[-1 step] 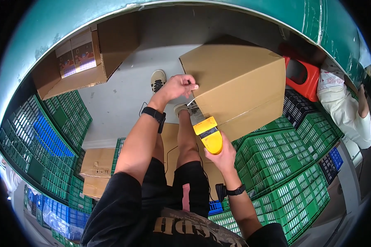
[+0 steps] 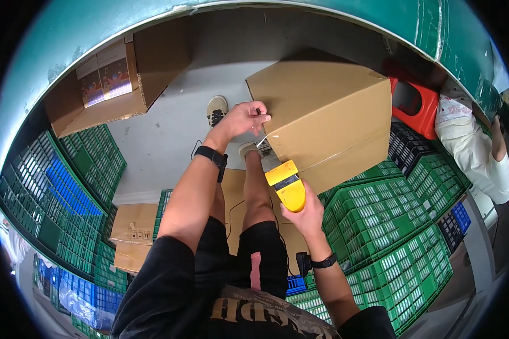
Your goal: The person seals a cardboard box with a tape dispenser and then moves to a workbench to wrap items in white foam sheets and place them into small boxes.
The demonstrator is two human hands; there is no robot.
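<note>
A large brown cardboard box (image 2: 333,113) stands in front of me, slightly to the right. At its near left edge is my left hand (image 2: 243,120), fingers curled into a pinch. A small dark spot shows between the fingertips; what it is I cannot make out. Below that hand, a thin white strip (image 2: 261,141) sticks out by the box edge, and a tiny white fleck (image 2: 275,136) shows on the box side. My right hand (image 2: 306,213) grips a yellow hand-held tool with a dark band (image 2: 288,189), close to the lower corner of the box.
Green plastic crates (image 2: 379,220) are stacked at the right, more crates (image 2: 68,192) at the left. An open carton (image 2: 119,107) lies far left, a red plastic stool (image 2: 427,107) behind the box. Another person's white sleeve (image 2: 481,152) shows far right. A green surface (image 2: 345,11) spans the top.
The fingers of my left hand have shifted slightly, and the small dark spot now shows between them. The white fleck on the box side has come into view. My right hand stays put.
</note>
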